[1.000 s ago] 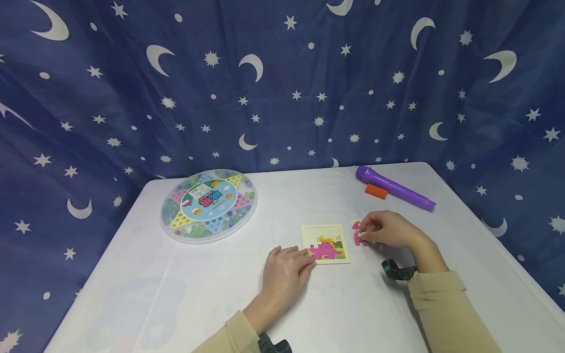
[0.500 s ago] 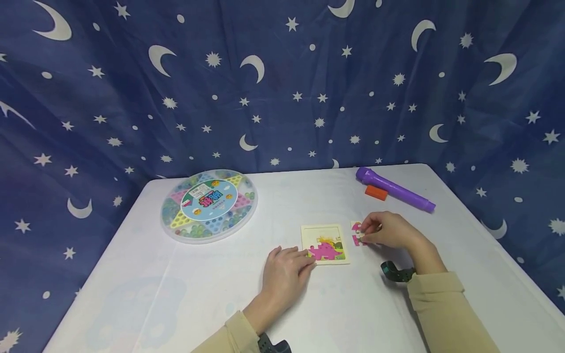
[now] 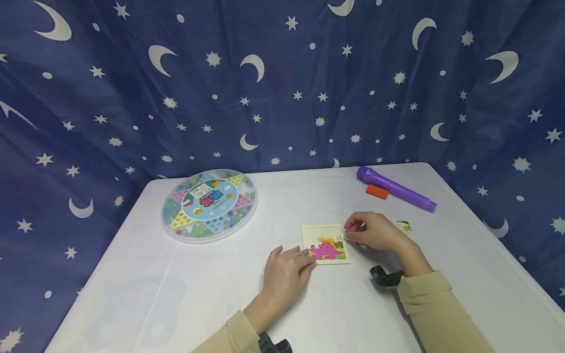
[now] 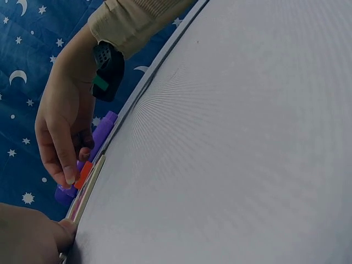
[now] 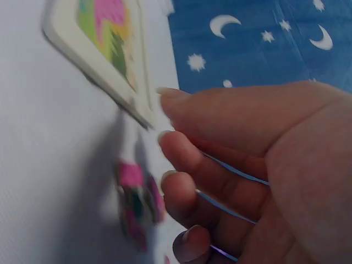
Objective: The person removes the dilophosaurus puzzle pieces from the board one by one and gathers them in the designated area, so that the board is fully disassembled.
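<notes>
A small square jigsaw tray point(image 3: 322, 229) with a cream border lies flat on the table; its lower part shows a pink dinosaur point(image 3: 325, 251), its upper part bare board. My left hand point(image 3: 284, 277) rests at the tray's lower left, fingertips on the border. Just off the right border is my right hand point(image 3: 375, 233), thumb and fingertips bent and apart. No piece shows between them in the right wrist view. There, blurred pink puzzle pieces point(image 5: 132, 176) lie beyond the fingertips, hidden by the hand in the head view. One green-and-white puzzle piece point(image 3: 403, 226) lies behind the right hand.
A round, clear-rimmed board-game case point(image 3: 209, 206) lies at the back left of the white table point(image 3: 198, 294). Toward the back right are a purple toy microphone point(image 3: 397, 189) and an orange block point(image 3: 376, 191). A blue moon-and-star curtain point(image 3: 282, 88) hangs behind.
My right hand has shifted left from over the loose pieces to the tray's right border, covering the pink pieces and uncovering the green-and-white one. My left hand has stayed put.
</notes>
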Available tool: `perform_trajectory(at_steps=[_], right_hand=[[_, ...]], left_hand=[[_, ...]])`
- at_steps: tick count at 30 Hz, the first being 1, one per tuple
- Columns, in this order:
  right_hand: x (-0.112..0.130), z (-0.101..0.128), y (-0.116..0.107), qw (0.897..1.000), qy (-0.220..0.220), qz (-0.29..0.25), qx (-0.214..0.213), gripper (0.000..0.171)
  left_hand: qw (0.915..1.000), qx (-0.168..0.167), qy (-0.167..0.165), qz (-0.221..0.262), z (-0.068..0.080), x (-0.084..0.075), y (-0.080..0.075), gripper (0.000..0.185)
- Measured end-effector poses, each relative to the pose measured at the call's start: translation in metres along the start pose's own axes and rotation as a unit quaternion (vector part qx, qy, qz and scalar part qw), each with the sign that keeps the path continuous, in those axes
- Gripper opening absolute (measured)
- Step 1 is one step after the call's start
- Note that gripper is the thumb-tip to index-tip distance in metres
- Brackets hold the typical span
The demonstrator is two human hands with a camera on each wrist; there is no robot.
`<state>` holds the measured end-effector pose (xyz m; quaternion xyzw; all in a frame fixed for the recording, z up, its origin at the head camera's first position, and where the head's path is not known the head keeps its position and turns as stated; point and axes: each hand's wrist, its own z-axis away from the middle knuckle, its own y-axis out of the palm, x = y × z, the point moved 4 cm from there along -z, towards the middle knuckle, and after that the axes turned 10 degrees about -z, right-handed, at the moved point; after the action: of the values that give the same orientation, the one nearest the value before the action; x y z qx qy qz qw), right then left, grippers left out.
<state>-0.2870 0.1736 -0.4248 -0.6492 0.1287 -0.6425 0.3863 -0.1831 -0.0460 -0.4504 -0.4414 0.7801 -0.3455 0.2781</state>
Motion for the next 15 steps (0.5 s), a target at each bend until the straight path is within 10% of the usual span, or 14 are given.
perform_trajectory(at_steps=[15], right_hand=[[0.022,-0.005,0.034,0.997,-0.067,0.033,-0.016,0.022]], left_hand=[[0.9976,0.060,0.034,0.003,0.001,-0.004,0.006,0.031]])
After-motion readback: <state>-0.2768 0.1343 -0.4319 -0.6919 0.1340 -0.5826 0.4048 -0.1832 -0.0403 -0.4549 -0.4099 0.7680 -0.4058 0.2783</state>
